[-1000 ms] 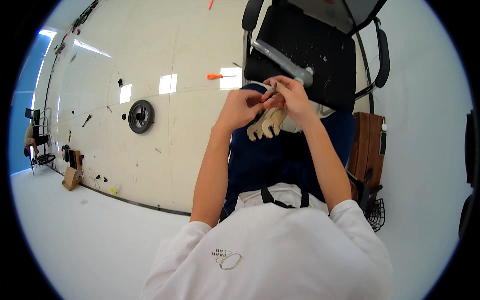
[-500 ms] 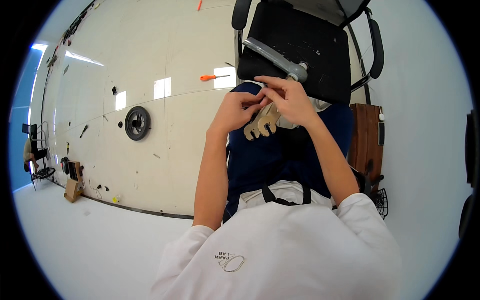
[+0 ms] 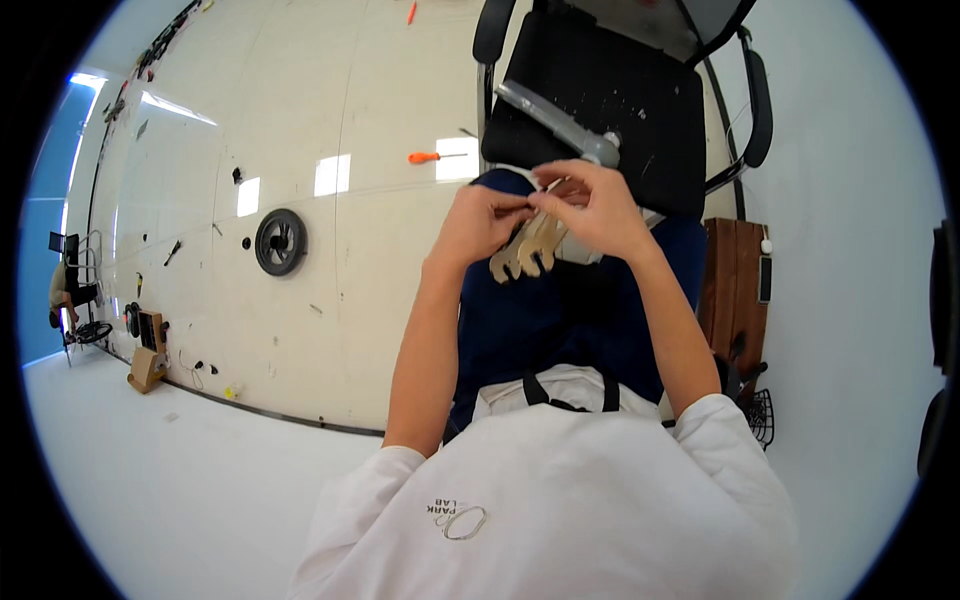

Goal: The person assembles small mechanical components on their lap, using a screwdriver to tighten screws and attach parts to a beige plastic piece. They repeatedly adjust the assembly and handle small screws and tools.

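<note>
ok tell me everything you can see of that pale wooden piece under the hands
The wooden piece is pale tan and flat, like thin cut plywood, with several finger-like prongs pointing down and to the left. It hangs over the person's dark blue lap, in front of the black chair. The left hand and right hand meet just above it, pinching something thin and white at its top. Its upper part is hidden behind the fingers.

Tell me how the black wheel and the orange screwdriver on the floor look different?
The black wheel is round with a hole in its middle; the orange screwdriver is long and thin. The wheel is dark all over; the screwdriver has a bright orange handle and a thin shaft. The wheel looks bigger than the screwdriver. Both lie flat on the pale floor, away from the person's hands.
</note>
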A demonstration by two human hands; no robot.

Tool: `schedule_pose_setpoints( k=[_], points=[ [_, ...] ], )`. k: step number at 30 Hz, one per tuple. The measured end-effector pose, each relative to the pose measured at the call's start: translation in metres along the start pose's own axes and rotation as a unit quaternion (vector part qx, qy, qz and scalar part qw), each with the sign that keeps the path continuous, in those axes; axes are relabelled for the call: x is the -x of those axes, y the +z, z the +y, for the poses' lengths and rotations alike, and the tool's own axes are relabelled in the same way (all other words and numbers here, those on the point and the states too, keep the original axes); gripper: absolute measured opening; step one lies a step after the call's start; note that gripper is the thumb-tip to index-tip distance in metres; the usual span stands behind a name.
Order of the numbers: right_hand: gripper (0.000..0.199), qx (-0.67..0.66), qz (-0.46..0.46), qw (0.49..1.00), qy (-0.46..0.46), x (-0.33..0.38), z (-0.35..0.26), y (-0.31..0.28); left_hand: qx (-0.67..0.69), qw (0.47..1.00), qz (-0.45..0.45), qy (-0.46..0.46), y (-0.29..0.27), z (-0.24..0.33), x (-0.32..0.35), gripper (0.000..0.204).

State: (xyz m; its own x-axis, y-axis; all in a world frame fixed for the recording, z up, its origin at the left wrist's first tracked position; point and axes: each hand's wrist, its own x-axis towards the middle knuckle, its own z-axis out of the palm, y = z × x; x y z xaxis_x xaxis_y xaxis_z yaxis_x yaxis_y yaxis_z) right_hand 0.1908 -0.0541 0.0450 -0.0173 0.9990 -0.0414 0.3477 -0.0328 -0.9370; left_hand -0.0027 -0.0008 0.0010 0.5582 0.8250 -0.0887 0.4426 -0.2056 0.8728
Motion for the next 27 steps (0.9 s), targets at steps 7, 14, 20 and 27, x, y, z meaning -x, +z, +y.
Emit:
schedule_pose_setpoints(
  k=[7,14,20,27],
  points=[
    [0.030,-0.067,0.053,0.996,-0.013,0.018,0.005,0.019,0.041,0.999,-0.001,-0.019,0.001,-0.005,0.000,0.017],
    [0.027,-0.206,-0.021,0.978,-0.002,0.010,0.024,0.011,0.074,0.997,-0.028,-0.003,0.000,-0.011,0.000,0.016],
    [0.024,-0.307,-0.041,0.949,0.049,-0.010,0.045,0.024,0.099,0.993,-0.068,0.021,0.002,-0.009,-0.001,0.019],
    [0.020,-0.292,0.087,0.951,0.054,0.000,0.018,0.028,0.027,1.000,0.001,-0.010,0.001,-0.008,0.000,0.018]
  ],
)
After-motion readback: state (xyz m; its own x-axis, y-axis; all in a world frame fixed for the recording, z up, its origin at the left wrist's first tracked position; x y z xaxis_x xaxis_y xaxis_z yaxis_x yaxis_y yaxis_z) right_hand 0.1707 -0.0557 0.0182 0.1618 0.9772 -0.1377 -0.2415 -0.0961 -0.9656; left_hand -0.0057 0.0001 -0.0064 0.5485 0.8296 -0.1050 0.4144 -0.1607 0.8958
